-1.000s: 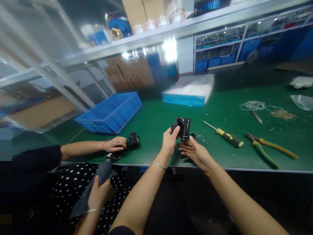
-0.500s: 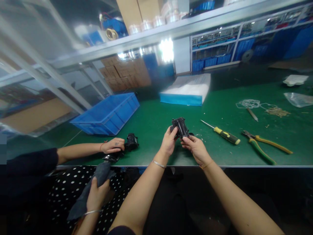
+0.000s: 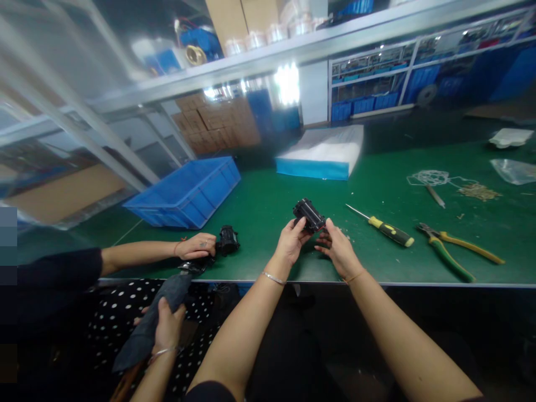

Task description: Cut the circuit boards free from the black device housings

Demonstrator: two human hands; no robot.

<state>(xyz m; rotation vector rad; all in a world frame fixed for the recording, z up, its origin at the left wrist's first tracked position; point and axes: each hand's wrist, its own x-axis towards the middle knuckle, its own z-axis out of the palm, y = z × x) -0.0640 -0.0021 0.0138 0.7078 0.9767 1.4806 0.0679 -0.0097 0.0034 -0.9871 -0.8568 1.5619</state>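
Observation:
Above the green bench I see a black ribbed plastic housing (image 3: 310, 214), tilted so that its lower end points right. My left hand (image 3: 292, 241) grips its left side, thumb on top and fingers wrapped underneath. At the lower right end, my right hand (image 3: 338, 245) touches the housing with its thumb side. The other fingers of that hand curl loosely beneath, slightly apart, and its grip looks light. Right of my hands lies a yellow-and-black screwdriver (image 3: 389, 230), its tip toward the housing. Pliers with green and yellow handles (image 3: 454, 257) rest farther right.
A co-worker's hand (image 3: 196, 247) rests by another black part (image 3: 228, 240); the other holds a dark cloth-wrapped tool (image 3: 157, 321). Behind stand a blue bin (image 3: 180, 209) and a white-and-blue stack (image 3: 314, 167). Small brass-coloured pieces (image 3: 479, 191) and a plastic bag (image 3: 514, 170) lie right.
The housing has turned from nearly upright to a slant, its lower end swung right. My right fingers have loosened and moved to its end. My left hand keeps its hold.

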